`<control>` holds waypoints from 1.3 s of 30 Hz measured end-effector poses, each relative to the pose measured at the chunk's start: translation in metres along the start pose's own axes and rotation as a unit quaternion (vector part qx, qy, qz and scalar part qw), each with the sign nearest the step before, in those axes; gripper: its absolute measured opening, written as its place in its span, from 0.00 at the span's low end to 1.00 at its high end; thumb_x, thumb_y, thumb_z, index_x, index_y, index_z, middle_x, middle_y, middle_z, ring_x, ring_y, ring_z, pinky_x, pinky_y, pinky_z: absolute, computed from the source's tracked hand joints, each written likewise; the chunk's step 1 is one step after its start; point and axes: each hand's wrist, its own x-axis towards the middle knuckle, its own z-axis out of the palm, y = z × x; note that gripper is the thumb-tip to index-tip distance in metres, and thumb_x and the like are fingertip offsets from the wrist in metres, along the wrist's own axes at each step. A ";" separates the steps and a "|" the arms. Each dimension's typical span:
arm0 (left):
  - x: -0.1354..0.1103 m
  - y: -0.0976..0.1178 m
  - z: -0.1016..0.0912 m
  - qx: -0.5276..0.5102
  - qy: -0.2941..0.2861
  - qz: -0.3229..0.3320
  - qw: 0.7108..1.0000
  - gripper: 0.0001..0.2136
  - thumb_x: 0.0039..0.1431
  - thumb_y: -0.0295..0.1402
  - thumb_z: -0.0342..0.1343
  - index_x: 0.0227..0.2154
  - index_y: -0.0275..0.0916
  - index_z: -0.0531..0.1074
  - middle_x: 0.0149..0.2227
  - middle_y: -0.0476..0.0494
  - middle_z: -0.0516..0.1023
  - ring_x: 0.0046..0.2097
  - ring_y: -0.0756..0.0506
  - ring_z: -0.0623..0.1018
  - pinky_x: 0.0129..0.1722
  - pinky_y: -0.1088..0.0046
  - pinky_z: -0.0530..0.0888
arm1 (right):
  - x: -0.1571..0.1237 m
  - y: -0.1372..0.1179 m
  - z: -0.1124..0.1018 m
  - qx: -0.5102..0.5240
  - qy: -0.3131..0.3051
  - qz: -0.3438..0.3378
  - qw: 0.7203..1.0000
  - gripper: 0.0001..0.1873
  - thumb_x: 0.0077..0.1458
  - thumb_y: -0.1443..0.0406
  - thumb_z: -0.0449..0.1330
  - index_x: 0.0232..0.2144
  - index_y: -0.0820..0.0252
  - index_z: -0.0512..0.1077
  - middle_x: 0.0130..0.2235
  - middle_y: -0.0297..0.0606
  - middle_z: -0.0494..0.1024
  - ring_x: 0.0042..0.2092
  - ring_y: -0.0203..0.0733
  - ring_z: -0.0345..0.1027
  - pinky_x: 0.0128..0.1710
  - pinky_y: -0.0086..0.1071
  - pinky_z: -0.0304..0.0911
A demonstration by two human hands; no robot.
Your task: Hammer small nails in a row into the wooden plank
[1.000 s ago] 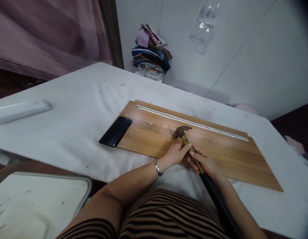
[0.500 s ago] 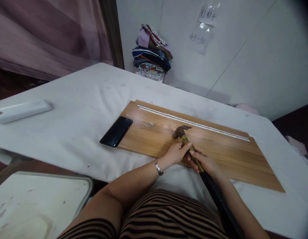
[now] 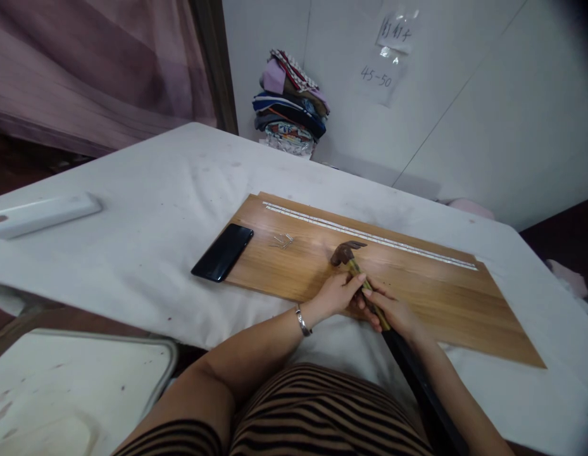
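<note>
Head view: hammer (image 3: 402, 349) between the fingers (image 3: 380, 299), claw (image 3: 357, 244) just beyond.

I see two hands of mine, one left hand (image 3: 335, 292) and one right hand (image 3: 393, 311), and I count one hammer (image 3: 342, 254), one phone (image 3: 223, 252), two marked strips (image 3: 317, 221) and what look like two wooden boards (image 3: 440, 304). The metal nails (image 3: 287, 239) are several, too small for me to count exactly. I wear one bracelet (image 3: 303, 321); two paper notes (image 3: 378, 77) hang ahead.
</note>
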 end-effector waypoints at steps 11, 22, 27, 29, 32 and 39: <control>-0.002 0.003 0.000 -0.018 -0.018 -0.017 1.000 0.25 0.60 0.55 0.41 0.29 0.36 0.69 0.23 0.44 0.75 0.28 0.47 0.75 0.30 0.73 0.69 | -0.002 -0.004 0.002 -0.003 0.000 0.010 1.000 0.21 0.52 0.54 0.60 0.45 0.56 0.65 0.27 0.29 0.70 0.14 0.26 0.55 0.10 0.22 0.53; -0.001 0.002 0.000 0.005 -0.013 -0.001 1.000 0.26 0.60 0.56 0.40 0.28 0.36 0.69 0.23 0.44 0.75 0.28 0.47 0.74 0.30 0.73 0.68 | -0.003 -0.005 0.002 -0.005 0.004 0.012 1.000 0.22 0.52 0.53 0.60 0.46 0.56 0.64 0.27 0.28 0.70 0.14 0.26 0.56 0.10 0.21 0.53; -0.003 0.007 0.000 -0.026 -0.016 -0.010 0.999 0.25 0.60 0.54 0.41 0.29 0.36 0.69 0.22 0.45 0.74 0.27 0.47 0.74 0.30 0.73 0.69 | -0.002 -0.003 0.002 -0.004 0.000 0.004 1.000 0.20 0.53 0.54 0.59 0.46 0.56 0.64 0.28 0.29 0.70 0.15 0.26 0.56 0.10 0.21 0.54; -0.005 0.009 -0.001 -0.023 -0.016 -0.006 1.000 0.25 0.60 0.54 0.41 0.28 0.36 0.69 0.22 0.45 0.74 0.28 0.47 0.75 0.31 0.73 0.69 | -0.003 -0.004 0.002 -0.004 0.002 0.000 1.000 0.20 0.53 0.54 0.59 0.46 0.56 0.65 0.28 0.29 0.70 0.15 0.26 0.56 0.10 0.21 0.54; -0.005 0.009 -0.001 -0.012 -0.015 -0.002 1.000 0.25 0.60 0.54 0.41 0.28 0.37 0.69 0.23 0.45 0.75 0.29 0.47 0.75 0.31 0.73 0.69 | -0.005 -0.005 0.002 -0.004 0.002 0.000 1.000 0.19 0.53 0.55 0.59 0.45 0.55 0.65 0.27 0.29 0.71 0.15 0.27 0.57 0.10 0.22 0.54; -0.002 0.005 0.000 -0.012 -0.016 -0.004 1.000 0.26 0.60 0.55 0.40 0.28 0.36 0.69 0.22 0.45 0.74 0.28 0.47 0.75 0.31 0.72 0.69 | -0.003 -0.006 0.004 -0.008 0.001 0.001 1.000 0.19 0.52 0.54 0.60 0.43 0.56 0.65 0.27 0.29 0.70 0.15 0.26 0.56 0.10 0.22 0.54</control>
